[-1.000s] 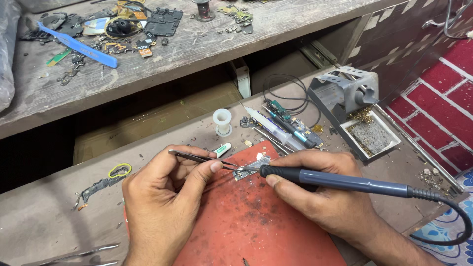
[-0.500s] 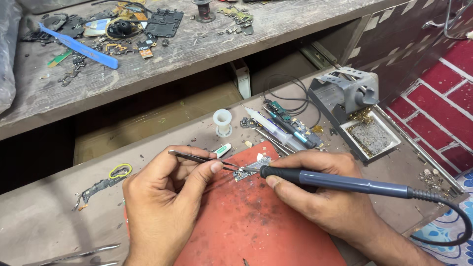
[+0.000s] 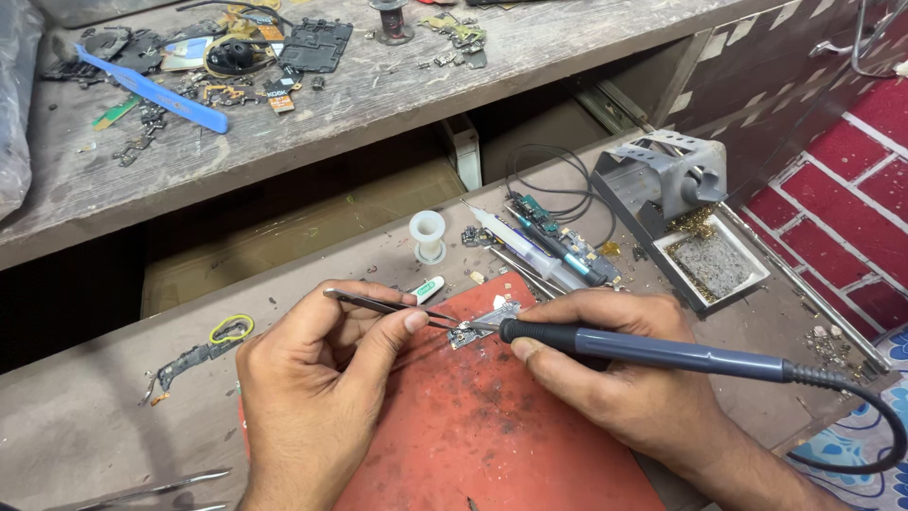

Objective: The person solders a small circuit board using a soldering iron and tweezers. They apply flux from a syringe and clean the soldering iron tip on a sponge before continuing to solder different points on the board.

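red mat [image 3: 492, 445] edge: tweezers [image 3: 378, 305], soldering iron [image 3: 653, 352] meet small board [image 3: 478, 329].

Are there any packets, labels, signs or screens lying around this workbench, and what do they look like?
No screens, signs or packets show.
Blue flat tool: upper shelf, left; long strip bearing small pale print.
White capsule-shaped tag: on the bench just behind the left hand, with a green mark.

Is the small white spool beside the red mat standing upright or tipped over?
Upright: the white spool stands on one flange on the workbench, its hollow core facing up.
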